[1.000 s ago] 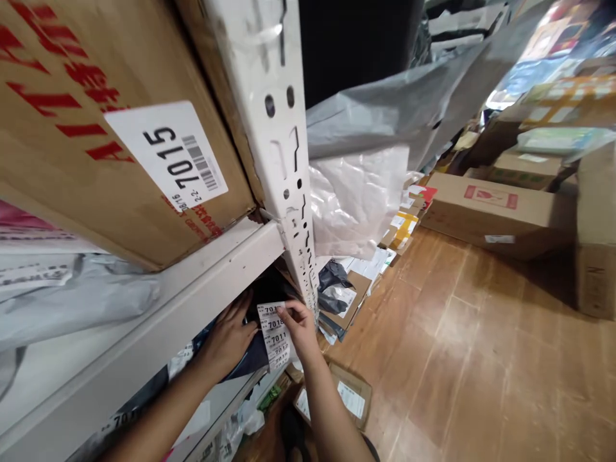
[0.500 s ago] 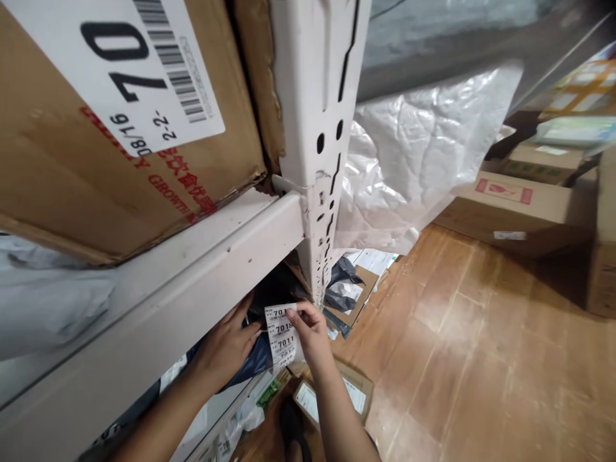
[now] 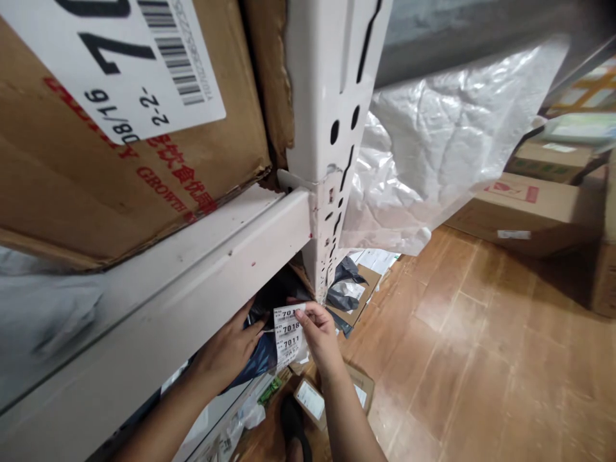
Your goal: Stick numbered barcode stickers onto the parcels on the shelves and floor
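Note:
A strip of white printed labels (image 3: 289, 337) hangs from my right hand (image 3: 318, 328), pinched at its upper right edge between thumb and fingers. Numbers such as 7018 and 7011 show on it. Just to the left, under the shelf beam, my left hand (image 3: 226, 351) grips a dark plastic parcel (image 3: 262, 356), with some fingertips hidden in shadow and behind the plastic. The strip lies close in front of this parcel.
Above my hands runs a white shelf beam (image 3: 206, 263), joined to a slotted upright (image 3: 332, 128). A labelled carton (image 3: 216, 154) sits on that shelf. Silvery plastic wrapping (image 3: 433, 141) juts out at the right. Boxes (image 3: 524, 215) stand on the wooden floor (image 3: 457, 359).
My right hand and the label strip appear slightly further right. The view has shifted a little, with the upright and plastic wrapping also further right. Both hands keep their hold.

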{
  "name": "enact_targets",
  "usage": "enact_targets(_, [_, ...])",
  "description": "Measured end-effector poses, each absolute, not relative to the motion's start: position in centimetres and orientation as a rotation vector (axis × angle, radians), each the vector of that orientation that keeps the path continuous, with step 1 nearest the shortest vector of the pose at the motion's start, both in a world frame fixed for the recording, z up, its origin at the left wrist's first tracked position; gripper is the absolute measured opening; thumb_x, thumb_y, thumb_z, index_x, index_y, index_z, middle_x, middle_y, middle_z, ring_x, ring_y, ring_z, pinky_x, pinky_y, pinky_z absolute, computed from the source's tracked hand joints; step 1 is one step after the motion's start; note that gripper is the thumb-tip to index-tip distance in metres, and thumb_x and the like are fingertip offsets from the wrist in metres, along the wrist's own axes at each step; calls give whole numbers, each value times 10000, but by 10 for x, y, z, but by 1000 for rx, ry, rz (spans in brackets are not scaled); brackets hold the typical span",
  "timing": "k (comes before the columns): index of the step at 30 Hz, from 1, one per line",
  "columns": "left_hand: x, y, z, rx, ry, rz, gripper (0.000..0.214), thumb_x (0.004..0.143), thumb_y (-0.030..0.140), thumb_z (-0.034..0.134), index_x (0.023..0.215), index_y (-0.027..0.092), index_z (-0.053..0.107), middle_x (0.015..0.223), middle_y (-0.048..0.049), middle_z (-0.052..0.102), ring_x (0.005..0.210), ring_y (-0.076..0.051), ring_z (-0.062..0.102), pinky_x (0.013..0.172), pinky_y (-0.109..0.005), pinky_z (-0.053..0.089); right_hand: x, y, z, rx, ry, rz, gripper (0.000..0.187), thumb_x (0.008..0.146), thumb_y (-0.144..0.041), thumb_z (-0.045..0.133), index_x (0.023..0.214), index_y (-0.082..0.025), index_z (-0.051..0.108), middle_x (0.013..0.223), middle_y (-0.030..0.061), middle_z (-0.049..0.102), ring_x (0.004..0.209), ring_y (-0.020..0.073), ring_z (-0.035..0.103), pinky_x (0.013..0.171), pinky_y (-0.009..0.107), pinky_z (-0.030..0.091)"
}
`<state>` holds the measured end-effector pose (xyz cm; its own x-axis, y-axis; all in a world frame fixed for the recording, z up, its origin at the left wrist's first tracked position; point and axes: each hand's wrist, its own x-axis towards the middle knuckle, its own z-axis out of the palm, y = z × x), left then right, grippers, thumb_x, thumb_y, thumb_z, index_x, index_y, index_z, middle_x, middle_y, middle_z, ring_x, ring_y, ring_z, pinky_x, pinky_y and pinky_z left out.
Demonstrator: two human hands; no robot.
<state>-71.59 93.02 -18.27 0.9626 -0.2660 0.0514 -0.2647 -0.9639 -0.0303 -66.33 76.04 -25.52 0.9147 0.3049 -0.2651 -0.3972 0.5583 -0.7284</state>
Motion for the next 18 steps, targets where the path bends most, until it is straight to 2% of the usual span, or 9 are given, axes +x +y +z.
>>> enact_targets(6, [-716, 927, -180, -3094, 408, -64, 293, 863, 190, 442, 1012, 251, 688, 1444, -97, 379, 1316, -322, 360, 1075, -554, 310, -669, 763, -249, -932, 85, 485, 263, 679, -441, 717, 772, -201, 661, 646, 4, 686, 535, 138, 596, 533, 259, 475])
enact_targets(9, [-716, 928, -177, -3123, 438, -37, 293, 870, 222, 437, 1060, 228, 660, 1409, -106, 429, 1314, -306, 362, 1085, -544, 298, -673, 771, -251, -930, 91, 535, 296, 685, -464, 704, 795, -192, 662, 642, 3, 686, 495, 128, 579, 519, 256, 461])
enact_targets(12, [-710, 930, -174, -3269, 441, 1, 322, 891, 246, 389, 1110, 214, 623, 1269, -81, 571, 1232, -239, 464, 1067, -454, 356, -675, 777, -253, -919, 153, 548, 321, 675, -481, 704, 793, -185, 659, 624, 4, 682, 475, 129, 571, 509, 256, 445])
enact_targets(15, [-698, 928, -167, -3393, 241, 54, 328, 921, 246, 330, 987, 204, 648, 1024, -44, 684, 1012, -191, 598, 965, -366, 439, -674, 781, -252, -912, 187, 514, 335, 657, -493, 708, 762, -179, 655, 606, 4, 677, 481, 132, 569, 531, 264, 450])
enact_targets(18, [-683, 917, -154, -3294, 69, 140, 262, 903, 291, 418, 950, 194, 657, 914, -51, 700, 884, -217, 623, 870, -369, 457, -673, 784, -251, -946, 199, 480, 326, 650, -495, 705, 710, -181, 643, 569, -4, 660, 453, 121, 535, 501, 254, 423])
